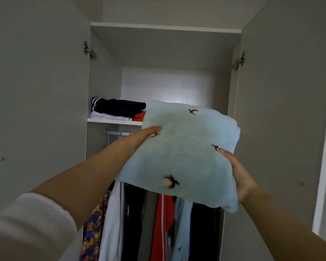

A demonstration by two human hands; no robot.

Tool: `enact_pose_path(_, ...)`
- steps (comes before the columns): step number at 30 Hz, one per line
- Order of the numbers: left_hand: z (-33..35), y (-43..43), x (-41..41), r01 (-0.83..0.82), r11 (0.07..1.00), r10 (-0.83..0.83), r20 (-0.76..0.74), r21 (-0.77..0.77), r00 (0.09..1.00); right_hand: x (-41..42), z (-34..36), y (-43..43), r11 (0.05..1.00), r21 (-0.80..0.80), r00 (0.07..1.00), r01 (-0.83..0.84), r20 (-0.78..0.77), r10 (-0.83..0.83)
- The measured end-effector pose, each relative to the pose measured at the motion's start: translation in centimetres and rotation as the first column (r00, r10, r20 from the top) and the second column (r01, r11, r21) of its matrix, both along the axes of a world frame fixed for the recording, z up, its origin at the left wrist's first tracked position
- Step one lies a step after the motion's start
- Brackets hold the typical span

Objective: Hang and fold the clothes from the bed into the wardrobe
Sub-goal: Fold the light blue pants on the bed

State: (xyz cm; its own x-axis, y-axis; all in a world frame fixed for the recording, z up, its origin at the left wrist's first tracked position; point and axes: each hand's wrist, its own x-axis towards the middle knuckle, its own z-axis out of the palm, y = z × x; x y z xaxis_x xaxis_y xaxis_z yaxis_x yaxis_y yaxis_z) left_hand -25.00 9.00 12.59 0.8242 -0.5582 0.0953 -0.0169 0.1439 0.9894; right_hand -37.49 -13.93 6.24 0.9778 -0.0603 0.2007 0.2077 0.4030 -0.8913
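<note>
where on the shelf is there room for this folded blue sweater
Likely right of the folded stack, between it and the wardrobe's right wall: nothing shows above the sweater there, though the shelf board itself is hidden. There is also tall bare room on top of the stack. The hanging clothes below are packed tight.

Wears a soft, off-white sleeve (26,228) on the left arm, thick and slightly fuzzy, bunched at near left. Shows bare forearms up to the left hand (149,133) and right hand (239,172). Carries long, pale nails on the fingers (225,153) of the right.
</note>
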Motion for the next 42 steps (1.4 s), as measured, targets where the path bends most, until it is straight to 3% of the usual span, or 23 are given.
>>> enact_pose_path(4,1.7,-1.7,4.4,-0.034,0.999,0.034,0.050,0.002,0.998,5.7,1.4,-2.5,0.999,0.005,0.997,-0.046,0.055,0.046)
enact_pose_path(8,5.1,-2.9,10.2,-0.130,0.992,0.127,0.201,-0.001,0.971,11.9,4.7,-4.3,0.998,-0.064,0.982,-0.026,0.186,0.038)
enact_pose_path(17,12.5,-8.5,25.2,-0.171,0.978,0.204,0.360,-0.122,0.910,25.2,14.3,-8.8,0.969,-0.176,0.956,0.173,0.269,-0.121)
enact_pose_path(23,16.3,-14.0,33.0,-0.097,0.989,0.132,0.354,-0.114,0.926,31.2,17.2,-12.6,0.934,-0.206,0.917,0.292,0.338,-0.212)
enact_pose_path(29,15.2,-20.2,39.0,-0.172,0.975,0.213,0.351,-0.144,0.912,35.4,17.1,-17.3,0.912,-0.183,0.912,0.366,0.265,-0.313)
enact_pose_path(31,13.5,-21.8,40.8,-0.243,0.970,0.234,0.396,-0.027,0.888,37.5,16.4,-17.9,0.859,-0.258,0.896,0.442,0.173,-0.409)
enact_pose_path(32,12.6,-22.4,41.6,-0.270,0.958,0.198,0.447,0.101,0.872,39.1,16.0,-17.7,0.765,-0.377,0.845,0.522,0.107,-0.524)
enact_pose_path(33,11.8,-22.7,42.4,-0.311,0.907,0.126,0.519,0.285,0.845,40.6,14.8,-18.3,0.665,-0.493,0.788,0.561,0.073,-0.611)
enact_pose_path(35,10.7,-22.8,43.9,-0.453,0.659,-0.041,0.629,0.601,0.776,41.9,13.1,-18.0,0.546,-0.611,0.708,0.574,0.036,-0.705)
enact_pose_path(37,10.9,-22.7,44.6,-0.566,0.455,-0.147,0.685,0.688,0.714,43.9,14.3,-16.9,0.418,-0.671,0.525,0.613,-0.050,-0.850)
enact_pose_path(40,11.2,-22.7,44.4,-0.605,0.392,-0.180,0.703,0.693,0.688,45.4,15.7,-16.2,0.282,-0.742,0.242,0.608,-0.165,-0.956)
enact_pose_path(41,11.2,-22.7,44.4,-0.612,0.391,-0.184,0.710,0.687,0.680,45.5,15.8,-17.1,0.293,-0.719,0.232,0.630,-0.185,-0.955)
enact_pose_path(42,11.2,-22.7,44.6,-0.622,0.385,-0.190,0.718,0.682,0.670,45.1,15.6,-17.9,0.341,-0.677,0.290,0.652,-0.193,-0.937)
